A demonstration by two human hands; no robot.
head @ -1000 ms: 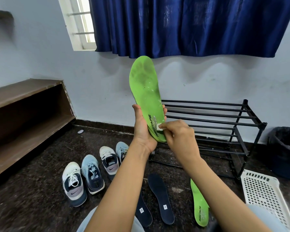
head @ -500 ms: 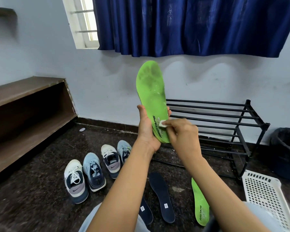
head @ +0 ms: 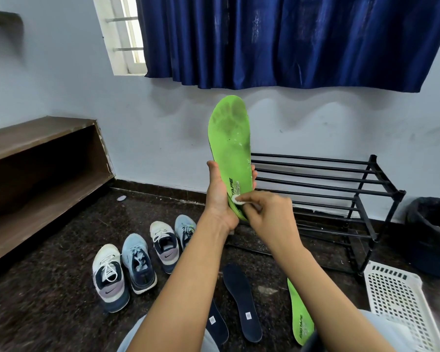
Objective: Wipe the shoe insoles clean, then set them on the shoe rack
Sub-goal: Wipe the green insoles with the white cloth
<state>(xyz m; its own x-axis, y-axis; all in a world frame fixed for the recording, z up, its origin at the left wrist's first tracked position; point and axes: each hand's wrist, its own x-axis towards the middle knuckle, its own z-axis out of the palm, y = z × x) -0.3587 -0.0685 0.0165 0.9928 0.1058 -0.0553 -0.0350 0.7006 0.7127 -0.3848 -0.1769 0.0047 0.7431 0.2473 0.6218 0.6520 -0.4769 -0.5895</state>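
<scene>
My left hand (head: 220, 196) grips the heel end of a bright green insole (head: 230, 146), held upright with its smudged toe end up. Against the heel print, my right hand (head: 267, 212) pinches a small white wipe (head: 237, 199). A second green insole (head: 299, 313) lies on the dark floor under my right forearm. Two dark blue insoles (head: 241, 301) lie beside it, one (head: 215, 323) partly hidden by my left arm. The black metal shoe rack (head: 341, 189) stands against the wall just behind my hands, its bars bare.
Several sneakers (head: 137, 265) sit in a row on the floor at left. A brown wooden shelf (head: 36, 158) runs along the left wall. A white perforated basket (head: 396, 301) and a black bin (head: 432, 235) stand at right. A blue curtain (head: 290, 39) hangs above.
My right hand with the wipe has slid slightly down and left along the heel end of the insole. The view has shifted a little; the insole stays upright in my left hand.
</scene>
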